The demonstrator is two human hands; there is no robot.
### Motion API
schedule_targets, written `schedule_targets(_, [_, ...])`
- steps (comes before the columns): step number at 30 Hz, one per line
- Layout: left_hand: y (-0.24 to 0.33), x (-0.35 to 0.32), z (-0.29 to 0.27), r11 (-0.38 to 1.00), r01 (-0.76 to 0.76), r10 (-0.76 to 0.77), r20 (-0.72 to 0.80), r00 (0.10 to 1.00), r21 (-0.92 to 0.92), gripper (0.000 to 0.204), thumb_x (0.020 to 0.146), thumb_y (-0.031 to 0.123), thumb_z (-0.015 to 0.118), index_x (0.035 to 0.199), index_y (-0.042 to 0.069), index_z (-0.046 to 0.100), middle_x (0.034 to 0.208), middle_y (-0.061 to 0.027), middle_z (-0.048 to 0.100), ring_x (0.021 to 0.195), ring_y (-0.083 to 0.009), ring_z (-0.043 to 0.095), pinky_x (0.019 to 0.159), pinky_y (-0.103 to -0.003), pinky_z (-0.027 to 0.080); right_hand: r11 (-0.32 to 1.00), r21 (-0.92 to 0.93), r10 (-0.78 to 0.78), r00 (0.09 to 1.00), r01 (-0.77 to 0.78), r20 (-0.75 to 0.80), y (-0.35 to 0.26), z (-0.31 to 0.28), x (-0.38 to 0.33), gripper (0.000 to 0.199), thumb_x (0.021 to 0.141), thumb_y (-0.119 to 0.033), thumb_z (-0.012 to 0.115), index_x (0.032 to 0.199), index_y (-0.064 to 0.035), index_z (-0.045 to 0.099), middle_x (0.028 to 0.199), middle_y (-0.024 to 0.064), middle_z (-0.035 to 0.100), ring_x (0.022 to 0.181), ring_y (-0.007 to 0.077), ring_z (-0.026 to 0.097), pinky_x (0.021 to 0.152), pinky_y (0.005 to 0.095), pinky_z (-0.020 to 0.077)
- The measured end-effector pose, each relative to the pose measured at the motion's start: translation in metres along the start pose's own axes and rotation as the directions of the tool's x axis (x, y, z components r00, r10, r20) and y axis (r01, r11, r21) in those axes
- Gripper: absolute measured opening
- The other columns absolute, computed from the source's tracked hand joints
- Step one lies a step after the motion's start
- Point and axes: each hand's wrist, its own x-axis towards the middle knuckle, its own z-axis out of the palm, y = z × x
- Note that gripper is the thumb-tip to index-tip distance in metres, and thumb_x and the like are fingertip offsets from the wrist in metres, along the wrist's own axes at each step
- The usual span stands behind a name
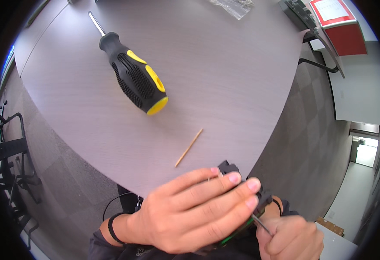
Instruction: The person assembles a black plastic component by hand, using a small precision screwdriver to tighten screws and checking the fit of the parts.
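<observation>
Below the near edge of the tabletop (224,86), over my lap, my left hand (190,212) wrapped across a small black part (231,168), its grip clenched around it with the fingers (224,180) curled over the top and the fingertips lined up along its right side. Most of the part lay hidden under that hand; only a black corner showed above my fingertips, another bit of black showed at the right by my knuckles, and a sliver of green edge (237,232) peeked out beneath my palm. My right hand (289,238) sat just to the right and lower, its grip closed in a fist on a thin metal tool (261,224), whose slim shaft slanted up and left so that its tip met the part just under my left fingertips. So the part lay inside my left grip and touching the tool held in my right. A black band (112,227) circled my left wrist. On the tabletop, well apart from both hands, a large black and yellow screwdriver (133,73) rested on its side with its metal shaft pointing to the far left corner. Nearer to me, between the screwdriver and my hands, a thin wooden stick (189,147) lay slantwise.
</observation>
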Motion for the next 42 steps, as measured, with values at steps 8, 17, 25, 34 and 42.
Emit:
schedule_targets(8, [0.004, 0.003, -0.002, 0.994, 0.048, -0.052, -0.036, 0.998, -0.103, 0.049, 0.065, 0.017, 0.073, 0.107, -0.004, 0.061, 0.101, -0.0210, 0.068, 0.087, -0.0313, 0.068, 0.080, -0.039, 0.055, 0.989, 0.032, 0.147, 0.979, -0.144, -0.138, -0.026, -0.006, -0.007, 0.048, 0.092, -0.017, 0.040, 0.048, -0.0140, 0.021, 0.039, -0.0042, 0.025, 0.033, 0.0078, 0.019, 0.035, 0.0257, 0.0150])
schedule_targets(17, [0.002, 0.002, -0.004, 0.985, 0.041, -0.049, -0.045, 0.998, -0.166, 0.057, 0.061, 0.020, 0.082, 0.108, -0.004, 0.062, 0.104, -0.0219, 0.067, 0.086, -0.0307, 0.068, 0.077, -0.038, 0.054, 0.961, 0.263, 0.166, 0.933, -0.081, -0.320, -0.013, 0.004, 0.008, 0.034, 0.066, -0.001, 0.033, 0.047, -0.0189, 0.012, 0.036, -0.0038, 0.024, 0.033, 0.0092, 0.009, 0.038, 0.0243, 0.0062])
schedule_targets(25, [0.003, 0.002, -0.009, 0.989, 0.048, -0.050, -0.008, 0.999, -0.139, 0.061, 0.060, 0.021, 0.081, 0.111, -0.005, 0.061, 0.108, -0.0215, 0.066, 0.083, -0.0282, 0.067, 0.073, -0.034, 0.048, 0.975, 0.216, 0.126, 0.934, -0.054, -0.336, -0.005, 0.014, 0.015, 0.031, 0.070, -0.001, 0.033, 0.048, -0.0147, 0.017, 0.036, -0.0018, 0.026, 0.030, 0.0082, 0.013, 0.034, 0.0233, 0.0079])
schedule_targets(34, [0.004, -0.002, -0.010, 0.986, 0.084, -0.085, -0.006, 0.996, -0.146, 0.060, 0.060, 0.017, 0.079, 0.113, -0.003, 0.060, 0.111, -0.0207, 0.066, 0.077, -0.0256, 0.065, 0.071, -0.033, 0.047, 0.941, 0.047, 0.337, 0.910, -0.336, -0.242, -0.027, 0.016, 0.005, 0.052, 0.087, -0.024, 0.040, 0.043, -0.0121, 0.015, 0.037, -0.0028, 0.027, 0.033, 0.0094, 0.012, 0.042, 0.0235, 0.0098])
schedule_targets(42, [0.002, -0.004, -0.007, 0.984, 0.065, -0.071, -0.032, 0.997, -0.169, 0.058, 0.062, 0.017, 0.079, 0.113, 0.000, 0.057, 0.111, -0.0206, 0.066, 0.078, -0.0247, 0.066, 0.071, -0.032, 0.046, 0.991, 0.068, 0.128, 0.978, -0.118, -0.163, -0.010, 0.011, 0.008, 0.046, 0.096, -0.013, 0.031, 0.052, -0.0146, 0.017, 0.038, -0.0044, 0.024, 0.032, 0.0070, 0.013, 0.035, 0.0225, 0.0104])
